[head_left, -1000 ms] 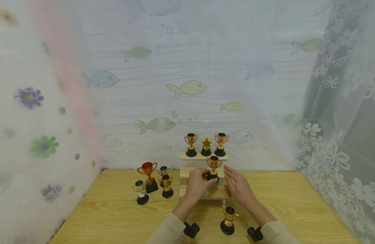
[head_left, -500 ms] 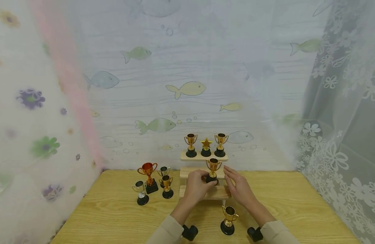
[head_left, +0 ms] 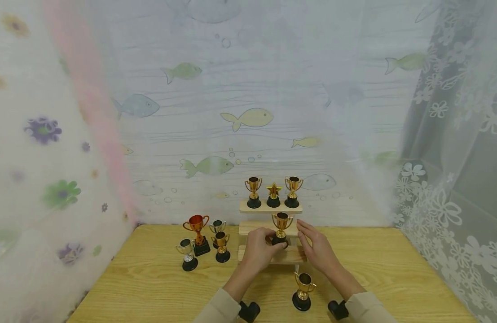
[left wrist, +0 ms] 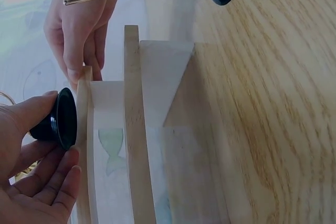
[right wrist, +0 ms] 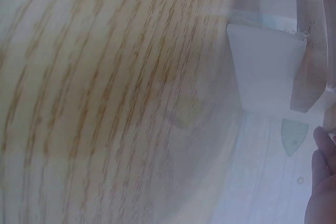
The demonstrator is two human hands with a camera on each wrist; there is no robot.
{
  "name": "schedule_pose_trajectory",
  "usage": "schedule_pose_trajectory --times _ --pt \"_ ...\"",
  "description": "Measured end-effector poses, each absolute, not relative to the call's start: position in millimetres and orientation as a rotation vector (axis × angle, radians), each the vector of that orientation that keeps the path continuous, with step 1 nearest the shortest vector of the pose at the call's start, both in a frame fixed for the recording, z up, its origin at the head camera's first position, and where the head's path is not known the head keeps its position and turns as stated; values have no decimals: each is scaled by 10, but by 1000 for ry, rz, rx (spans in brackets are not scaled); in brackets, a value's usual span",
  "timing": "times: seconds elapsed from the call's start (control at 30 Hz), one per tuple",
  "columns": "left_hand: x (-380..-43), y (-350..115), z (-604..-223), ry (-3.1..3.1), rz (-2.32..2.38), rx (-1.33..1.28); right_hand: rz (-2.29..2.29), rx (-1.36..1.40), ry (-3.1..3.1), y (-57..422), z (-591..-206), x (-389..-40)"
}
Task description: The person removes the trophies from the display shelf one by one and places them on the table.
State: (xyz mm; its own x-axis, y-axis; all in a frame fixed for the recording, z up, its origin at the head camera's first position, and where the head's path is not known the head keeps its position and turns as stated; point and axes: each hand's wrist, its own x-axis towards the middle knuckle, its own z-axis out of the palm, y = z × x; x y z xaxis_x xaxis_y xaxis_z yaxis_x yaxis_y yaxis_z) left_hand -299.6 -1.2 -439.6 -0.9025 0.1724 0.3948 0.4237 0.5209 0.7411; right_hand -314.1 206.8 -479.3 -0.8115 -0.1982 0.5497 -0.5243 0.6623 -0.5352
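My left hand (head_left: 258, 246) pinches the black base of a small gold trophy cup (head_left: 281, 222) and holds it upright in front of the middle shelf of a three-step wooden stand (head_left: 248, 228). In the left wrist view the round black base (left wrist: 64, 119) sits between thumb and fingers, close to a shelf edge. My right hand (head_left: 318, 249) lies at the stand's right end with its fingers fairly straight, fingertips at the middle shelf. On the top step stand two gold cups, one left (head_left: 253, 193) and one right (head_left: 292, 193), with a gold star trophy (head_left: 273, 193) between them.
Left of the stand are an orange-red cup (head_left: 197, 233), a silver cup (head_left: 187, 254), a gold cup (head_left: 221, 246) and another silver cup (head_left: 217, 226). One gold cup (head_left: 302, 291) stands in front, between my forearms, on the wood-grain table (head_left: 151, 287).
My left hand has lowered the gold trophy cup a little and brought it slightly left and nearer. The right hand has stayed in place.
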Motion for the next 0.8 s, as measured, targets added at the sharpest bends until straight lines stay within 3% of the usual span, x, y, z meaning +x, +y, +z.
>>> schedule_pose_trajectory --times 0.8 --pt "-2945 -129 -4522 -2488 -1350 -581 960 582 -2378 2061 -4793 -3145"
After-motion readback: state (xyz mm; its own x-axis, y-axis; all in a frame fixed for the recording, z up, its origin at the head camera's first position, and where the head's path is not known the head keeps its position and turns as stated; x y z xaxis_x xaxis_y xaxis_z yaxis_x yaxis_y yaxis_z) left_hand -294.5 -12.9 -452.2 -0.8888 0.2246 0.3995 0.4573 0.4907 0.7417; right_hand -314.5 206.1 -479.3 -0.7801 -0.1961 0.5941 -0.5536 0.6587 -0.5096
